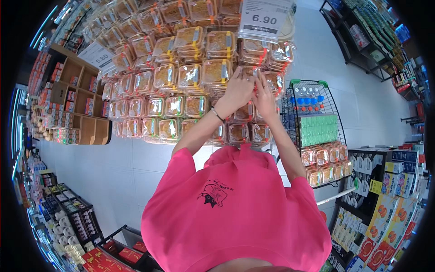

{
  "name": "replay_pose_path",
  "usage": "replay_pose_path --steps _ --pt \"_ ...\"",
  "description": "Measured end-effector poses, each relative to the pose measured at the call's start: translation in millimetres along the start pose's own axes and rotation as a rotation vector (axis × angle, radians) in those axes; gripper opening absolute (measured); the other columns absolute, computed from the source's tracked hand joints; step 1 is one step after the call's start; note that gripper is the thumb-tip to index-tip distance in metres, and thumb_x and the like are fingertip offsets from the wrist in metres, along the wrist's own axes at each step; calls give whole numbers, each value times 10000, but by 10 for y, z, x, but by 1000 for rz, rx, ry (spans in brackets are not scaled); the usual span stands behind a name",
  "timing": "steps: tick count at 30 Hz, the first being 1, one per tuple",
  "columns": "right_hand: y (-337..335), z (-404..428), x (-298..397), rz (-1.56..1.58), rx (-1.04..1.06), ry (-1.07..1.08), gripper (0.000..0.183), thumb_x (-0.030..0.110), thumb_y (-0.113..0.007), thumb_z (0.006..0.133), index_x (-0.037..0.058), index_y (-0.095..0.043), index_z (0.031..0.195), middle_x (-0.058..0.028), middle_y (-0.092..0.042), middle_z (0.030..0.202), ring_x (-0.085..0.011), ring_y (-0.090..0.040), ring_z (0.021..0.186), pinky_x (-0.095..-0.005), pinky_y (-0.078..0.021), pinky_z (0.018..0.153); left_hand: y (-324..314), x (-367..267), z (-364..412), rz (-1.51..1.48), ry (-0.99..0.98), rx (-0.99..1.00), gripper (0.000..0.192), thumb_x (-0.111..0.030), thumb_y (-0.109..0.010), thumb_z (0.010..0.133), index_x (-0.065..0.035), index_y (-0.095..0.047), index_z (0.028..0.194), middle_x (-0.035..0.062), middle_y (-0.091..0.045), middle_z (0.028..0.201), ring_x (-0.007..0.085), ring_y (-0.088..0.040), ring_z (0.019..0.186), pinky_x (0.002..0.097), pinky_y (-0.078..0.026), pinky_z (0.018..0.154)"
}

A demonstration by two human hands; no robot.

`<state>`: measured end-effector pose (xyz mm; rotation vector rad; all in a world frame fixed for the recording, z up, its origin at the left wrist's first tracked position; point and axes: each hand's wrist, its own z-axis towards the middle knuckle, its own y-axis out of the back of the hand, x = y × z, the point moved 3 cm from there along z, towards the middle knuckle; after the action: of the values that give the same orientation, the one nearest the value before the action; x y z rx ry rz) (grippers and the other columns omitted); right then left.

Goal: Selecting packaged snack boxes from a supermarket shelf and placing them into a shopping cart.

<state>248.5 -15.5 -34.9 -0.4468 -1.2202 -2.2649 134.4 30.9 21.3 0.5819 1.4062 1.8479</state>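
Observation:
Rows of clear plastic boxes of baked goods (217, 71) are stacked on a display before me, with yellow, red or green tape strips. My left hand (239, 86) and my right hand (264, 97) meet at the red-taped boxes on the display's right side. The fingers of both hands rest on or around a red-taped box (248, 70), close together. Whether they grip it is hard to tell, as the hands cover part of it. A dark bracelet circles my left wrist.
A wire shopping cart (319, 88) with bottles, green packs and more clear boxes stands at the right. Price signs (260, 20) rise over the display. Wooden shelving (76, 88) is at the left, dark shelves (357, 40) at the upper right, stacked cartons (387, 210) at the lower right.

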Motion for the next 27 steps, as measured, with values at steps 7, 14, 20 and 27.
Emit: replay_pose_path --steps 7,14,20,27 --pt "-21 -63 -146 -23 72 -10 682 18 -617 768 45 -375 1405 -169 -292 1500 -411 -397 1284 -470 -426 991 -28 -258 -56 86 -5 -49 452 -192 -582 782 97 -551 1128 281 -569 1143 372 -535 1147 483 -285 1099" --pt "362 72 160 144 50 62 586 133 -567 839 -1 -391 1381 -245 -321 1464 -422 -387 1284 -483 -359 1034 182 -633 -172 -286 -27 -103 461 -187 -592 810 65 -497 1184 236 -458 1287 379 -445 1217 486 -293 1084" --pt "898 -206 203 372 -73 -33 595 41 -613 797 41 -434 1365 -198 -452 1370 -326 -489 1216 -417 -421 972 746 -1012 -287 -491 -70 -220 458 -134 -622 794 3 -493 1211 196 -437 1318 377 -419 1243 483 -315 1069" --pt "1428 -866 -13 417 -42 -308 536 -31 -626 753 31 -519 1274 -134 -588 1190 -257 -603 981 -352 -473 873 569 -1528 -429 -770 -98 5 486 -141 -641 801 -30 -481 1247 163 -401 1388 348 -417 1267 447 -381 1033"
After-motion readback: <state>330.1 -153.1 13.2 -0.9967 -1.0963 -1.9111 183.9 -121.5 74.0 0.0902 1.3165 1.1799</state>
